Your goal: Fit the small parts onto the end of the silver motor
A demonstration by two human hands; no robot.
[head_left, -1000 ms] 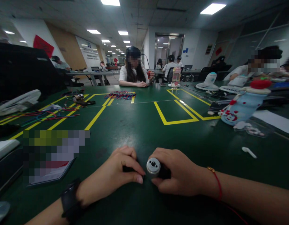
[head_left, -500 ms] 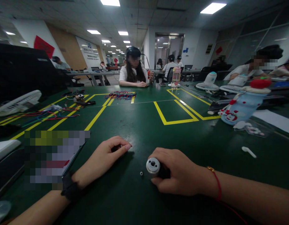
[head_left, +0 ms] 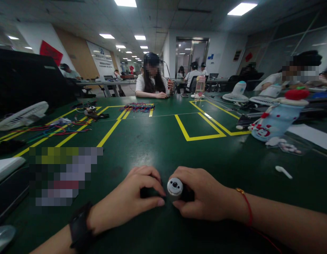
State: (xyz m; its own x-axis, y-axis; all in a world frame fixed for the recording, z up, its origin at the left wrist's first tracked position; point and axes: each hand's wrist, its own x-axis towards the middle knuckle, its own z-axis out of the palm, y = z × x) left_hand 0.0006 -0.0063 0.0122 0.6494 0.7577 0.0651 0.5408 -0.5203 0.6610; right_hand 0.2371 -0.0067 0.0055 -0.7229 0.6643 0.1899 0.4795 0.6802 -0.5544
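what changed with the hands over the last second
The left hand, which half a second ago had drawn away to the left, has come back beside the silver-faced cylinder; its fingertips again meet at the cylinder's face. The tiny ring seen on the table during that gap is now hidden. The right hand stayed wrapped around the cylinder in the same spot.

An open-plan office used as a workshop: long green tables (head_left: pixel 158 141) marked with yellow tape (head_left: pixel 197 137), coloured wires (head_left: pixel 138 107), desk fans (head_left: pixel 236 92), seated workers (head_left: pixel 152 79), ceiling light panels (head_left: pixel 241 8), a glass door (head_left: pixel 191 53)
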